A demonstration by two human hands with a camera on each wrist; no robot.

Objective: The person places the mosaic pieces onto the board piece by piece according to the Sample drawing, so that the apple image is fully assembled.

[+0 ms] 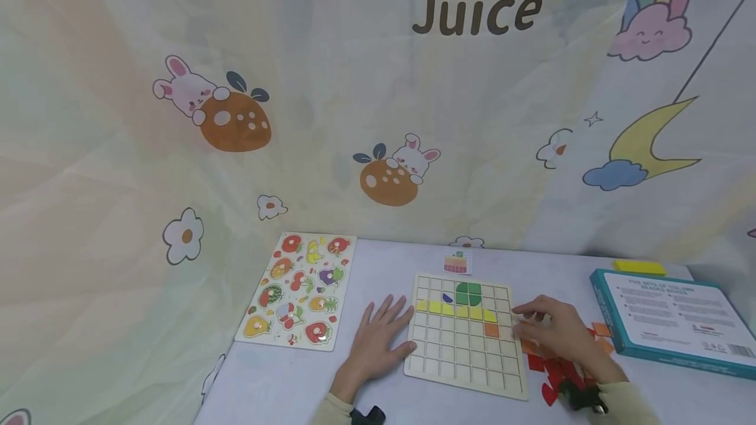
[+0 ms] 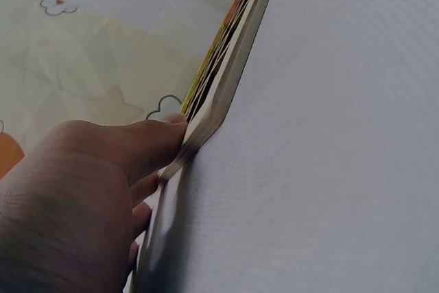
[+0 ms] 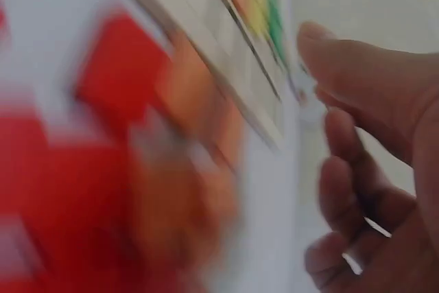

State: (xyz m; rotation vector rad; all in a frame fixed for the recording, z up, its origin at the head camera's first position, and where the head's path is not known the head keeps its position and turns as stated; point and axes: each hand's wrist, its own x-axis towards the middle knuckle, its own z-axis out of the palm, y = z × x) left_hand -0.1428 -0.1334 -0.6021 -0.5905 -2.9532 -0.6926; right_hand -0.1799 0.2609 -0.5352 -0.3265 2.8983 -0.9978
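Observation:
A wooden grid board lies mid-table. It carries a row of yellow squares, a green leaf-shaped group, a blue half-round piece and an orange square. My left hand rests at the board's left edge with fingers spread; in the left wrist view its thumb touches the rim. My right hand hovers by the right edge, fingers loosely bent. In the right wrist view nothing shows between its thumb and fingers. Below it lie loose red pieces and orange pieces.
Behind the board lies a small picture card. On the left is a fruit puzzle board. A teal-edged box lies at the right, with a yellow block behind it. A printed cloth hangs at the back.

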